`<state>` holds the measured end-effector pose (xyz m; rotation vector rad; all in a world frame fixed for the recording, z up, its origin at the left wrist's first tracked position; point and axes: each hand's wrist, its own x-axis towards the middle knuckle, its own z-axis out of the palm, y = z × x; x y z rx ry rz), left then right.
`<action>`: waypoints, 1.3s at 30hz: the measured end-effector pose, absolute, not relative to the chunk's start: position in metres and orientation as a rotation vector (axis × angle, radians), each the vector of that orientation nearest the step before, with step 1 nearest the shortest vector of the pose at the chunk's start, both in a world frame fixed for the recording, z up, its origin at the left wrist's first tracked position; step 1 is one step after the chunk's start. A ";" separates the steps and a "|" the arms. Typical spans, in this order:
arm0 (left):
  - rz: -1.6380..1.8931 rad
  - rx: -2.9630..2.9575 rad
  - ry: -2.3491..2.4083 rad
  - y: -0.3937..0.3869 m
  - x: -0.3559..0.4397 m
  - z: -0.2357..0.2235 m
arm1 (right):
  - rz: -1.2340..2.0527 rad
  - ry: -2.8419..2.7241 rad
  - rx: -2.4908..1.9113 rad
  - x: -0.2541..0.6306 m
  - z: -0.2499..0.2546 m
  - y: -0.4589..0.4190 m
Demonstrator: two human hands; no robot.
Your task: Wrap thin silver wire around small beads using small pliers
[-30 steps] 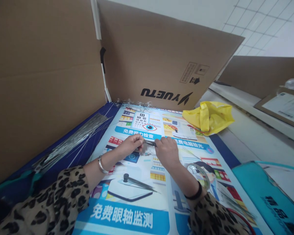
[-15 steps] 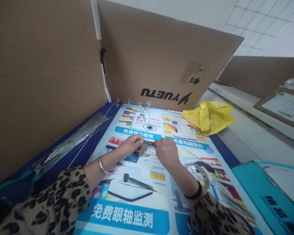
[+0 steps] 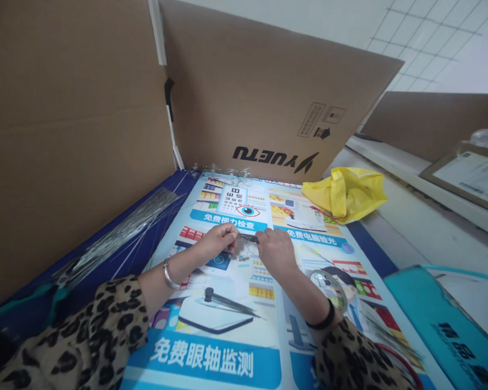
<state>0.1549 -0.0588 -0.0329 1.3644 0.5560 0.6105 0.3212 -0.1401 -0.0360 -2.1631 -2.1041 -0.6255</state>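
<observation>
Over the middle of the printed poster, my left hand is closed in a pinch on a thin wire. My right hand wraps around a dark slim tool whose narrow end points at my left fingertips. Its exact kind is hidden by my fingers. Below the tool, between both hands, hangs a fine wire loop with small clear beads. A dark bundle of thin wires with a black knob at one end lies nearer to me.
Silvery wires and teal-handled scissors lie at left. Beaded wire pieces rest before the cardboard panel. At right are a yellow bag, a round clear container, more thin wires and a teal box.
Both hands keep nearly the same place and grip. The small beaded loop below the tool has shifted slightly.
</observation>
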 end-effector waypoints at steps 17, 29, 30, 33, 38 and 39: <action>0.646 1.430 0.549 -0.058 0.156 -0.038 | -0.630 -2.094 -2.152 0.322 -0.035 -0.140; 0.687 1.502 0.579 -0.062 0.156 -0.038 | -0.565 -2.091 -2.178 0.322 -0.034 -0.140; 0.687 1.497 0.578 -0.061 0.156 -0.038 | -0.552 -2.088 -2.180 0.322 -0.034 -0.140; 0.677 1.465 0.572 -0.061 0.156 -0.039 | -0.505 -2.080 -2.183 0.321 -0.032 -0.140; 0.650 1.357 0.574 -0.061 0.157 -0.038 | -0.380 -2.036 -2.163 0.322 -0.035 -0.137; 0.657 1.317 0.583 -0.061 0.158 -0.038 | -0.354 -2.015 -2.159 0.324 -0.037 -0.136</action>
